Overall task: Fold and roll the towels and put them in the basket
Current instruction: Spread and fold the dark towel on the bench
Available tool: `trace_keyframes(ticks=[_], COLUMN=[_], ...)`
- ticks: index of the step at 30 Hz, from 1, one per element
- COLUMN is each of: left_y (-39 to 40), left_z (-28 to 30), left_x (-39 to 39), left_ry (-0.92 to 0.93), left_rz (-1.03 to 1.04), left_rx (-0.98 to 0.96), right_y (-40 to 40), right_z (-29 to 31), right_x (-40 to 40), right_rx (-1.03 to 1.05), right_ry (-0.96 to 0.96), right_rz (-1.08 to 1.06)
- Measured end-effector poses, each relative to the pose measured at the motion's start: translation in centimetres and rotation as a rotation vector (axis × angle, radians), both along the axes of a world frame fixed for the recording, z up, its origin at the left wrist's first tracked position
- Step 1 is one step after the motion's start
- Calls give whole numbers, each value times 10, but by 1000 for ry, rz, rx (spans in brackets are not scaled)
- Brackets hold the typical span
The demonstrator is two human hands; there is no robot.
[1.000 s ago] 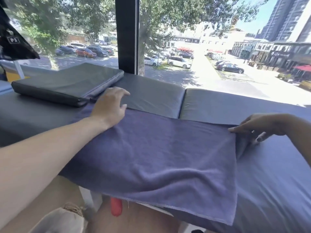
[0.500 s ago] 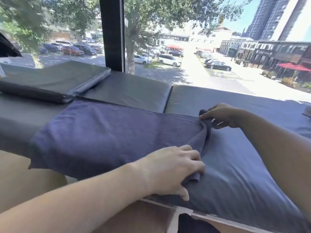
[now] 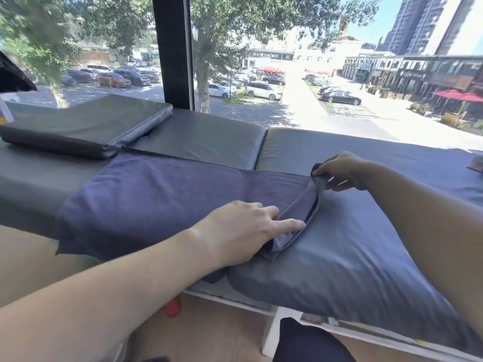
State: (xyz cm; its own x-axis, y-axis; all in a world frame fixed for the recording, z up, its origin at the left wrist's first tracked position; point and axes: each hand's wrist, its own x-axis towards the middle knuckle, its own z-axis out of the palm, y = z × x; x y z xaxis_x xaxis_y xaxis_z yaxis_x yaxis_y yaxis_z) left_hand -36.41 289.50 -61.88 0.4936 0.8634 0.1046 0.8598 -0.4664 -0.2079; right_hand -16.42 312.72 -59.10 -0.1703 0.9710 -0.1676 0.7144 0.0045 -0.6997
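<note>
- Head view: a purple towel (image 3: pixel 162 202) is spread flat over a padded window bench (image 3: pixel 209 138), its left end drooping over the front edge.
- The left hand (image 3: pixel 243 231) lies on the towel's right end near the front, palm down. The fingers are mostly straight and point right, with the index finger pressing the folded edge down. Some cloth is bunched under the hand, so I can't tell what the thumb is doing.
- The right hand (image 3: pixel 342 169) is at the far right corner of the same towel, fingertips pinching that corner and lifting it a little off the bench. A narrow strip of the edge curls up and runs between the two hands.
- The towel looks like soft, matte microfibre with a fine nap, a plain rectangle with thin hems.
- The bench pads are smooth grey, leather-looking stuff with a slight sheen, and a seam runs between two pads just behind the towel.
- A loose flat cushion (image 3: pixel 86 126) in the same grey material sits on the bench at the far left, well clear of both hands.
- A big window behind the bench shows trees and parked cars.
</note>
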Motion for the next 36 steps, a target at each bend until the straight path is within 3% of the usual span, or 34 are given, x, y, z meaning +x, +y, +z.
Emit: trace_keyframes(ticks=[6,11,18,22,26,31,36], left_y=[3,5,-7,-19,-24,-24,-18], left_z=[-18,-12,-5,0,-2,-26,-64], left_x=[11,22,55,91,126,151,161], left_ry=[128,69,-489,-909,-1127,-987,-617], left_rz=[-255,-342,-95,105,166,81,-22], left_rx=[319,352,240,100,-89,-101,37], right_y=[2,1,2,5,9,17,17], right_z=[-3,1,8,20,28,21,2], right_x=[0,6,20,30,42,60,68], right_rx=[-3,4,1,11,34,-16,-18], right_ry=[-32,-19,-48,-55,-65,-165,-299], right_rz=[1,-6,7,2,-49,-111,-138])
